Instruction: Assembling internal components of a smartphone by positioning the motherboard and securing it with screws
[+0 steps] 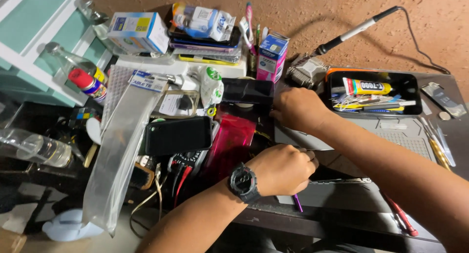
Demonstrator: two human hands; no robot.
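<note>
Two hands (283, 169) over cluttered workbench (342, 204)

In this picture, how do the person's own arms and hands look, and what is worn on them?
Both forearms are bare; no sleeve shows in view, and there are no gloves. The left hand has a chunky dark grey wristwatch with a round face and a thick strap on its wrist. The right hand has nothing on its wrist, and no rings can be seen on its fingers.
</note>
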